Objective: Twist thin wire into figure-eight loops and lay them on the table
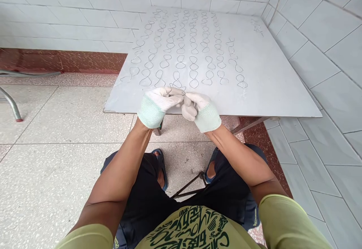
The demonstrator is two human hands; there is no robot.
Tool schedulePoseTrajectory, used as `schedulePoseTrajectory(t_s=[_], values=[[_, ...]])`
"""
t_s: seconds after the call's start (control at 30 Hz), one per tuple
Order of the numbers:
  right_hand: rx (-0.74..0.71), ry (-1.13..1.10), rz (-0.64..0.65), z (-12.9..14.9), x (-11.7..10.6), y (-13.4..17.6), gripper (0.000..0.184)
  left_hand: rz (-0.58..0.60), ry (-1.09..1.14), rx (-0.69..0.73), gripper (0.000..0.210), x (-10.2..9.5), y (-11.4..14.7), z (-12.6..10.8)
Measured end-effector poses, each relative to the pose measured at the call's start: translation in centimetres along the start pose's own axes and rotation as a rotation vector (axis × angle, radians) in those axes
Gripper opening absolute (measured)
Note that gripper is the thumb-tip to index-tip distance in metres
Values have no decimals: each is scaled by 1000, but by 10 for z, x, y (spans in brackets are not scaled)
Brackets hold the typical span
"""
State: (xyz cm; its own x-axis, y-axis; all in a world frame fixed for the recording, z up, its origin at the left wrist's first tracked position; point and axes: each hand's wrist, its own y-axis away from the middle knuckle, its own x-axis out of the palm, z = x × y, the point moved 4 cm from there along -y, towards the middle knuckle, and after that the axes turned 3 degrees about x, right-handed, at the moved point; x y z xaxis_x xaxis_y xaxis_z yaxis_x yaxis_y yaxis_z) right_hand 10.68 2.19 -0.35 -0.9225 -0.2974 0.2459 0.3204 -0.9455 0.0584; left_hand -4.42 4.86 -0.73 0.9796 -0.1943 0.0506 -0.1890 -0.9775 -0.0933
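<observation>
My left hand (166, 100) and my right hand (198, 107), both in white gloves with pale green cuffs, meet over the near edge of a light grey table (277, 72). Fingers and thumbs are closed in a pinch on a thin dark wire (183, 93), a small bend of which shows between the fingertips. Most of this wire is hidden by the gloves. Just beyond the hands, several twisted wire loops (194, 77), many shaped like a figure eight, lie flat in rows reaching to the far edge.
A small cluster of wire pieces (256, 27) lies at the table's far right. White tiled walls (325, 45) border the table behind and on the right. Below the near edge is a dark folding metal frame (188, 190) between the feet. A metal chair leg (13, 106) stands at left.
</observation>
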Motion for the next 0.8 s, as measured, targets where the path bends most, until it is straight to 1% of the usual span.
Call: schedulePoseTrajectory(t_s=[0.07,0.1,0.17,0.23,0.27,0.33,0.43,0.53,0.67,0.73,0.8], values=[[23,31,35,3,-3,-1,41,16,-37,8,23,-5,-2,0],[34,94,34,6,-6,-2,43,21,-50,16,21,-7,-4,-1],[25,290,-28,18,-18,-1,50,15,-54,31,19,-10,-5,-3],[-47,502,-134,34,-32,1,52,-5,-37,36,17,-12,-6,-4],[-87,575,-170,41,-37,2,50,-13,-27,34,16,-12,-6,-4],[-120,648,-188,48,-45,2,42,-23,-8,26,18,-12,-6,-3],[-131,739,-178,49,-48,3,27,-28,-18,22,23,-14,-8,0],[-193,881,-187,43,-43,4,19,7,-56,51,17,-16,-12,6],[-229,974,-207,34,-43,4,26,6,-60,61,18,-12,-14,6],[-200,971,-241,34,-48,4,25,-20,-48,49,26,-9,-12,3],[-155,934,-274,35,-55,5,25,-66,-34,38,41,-8,-10,-1]])
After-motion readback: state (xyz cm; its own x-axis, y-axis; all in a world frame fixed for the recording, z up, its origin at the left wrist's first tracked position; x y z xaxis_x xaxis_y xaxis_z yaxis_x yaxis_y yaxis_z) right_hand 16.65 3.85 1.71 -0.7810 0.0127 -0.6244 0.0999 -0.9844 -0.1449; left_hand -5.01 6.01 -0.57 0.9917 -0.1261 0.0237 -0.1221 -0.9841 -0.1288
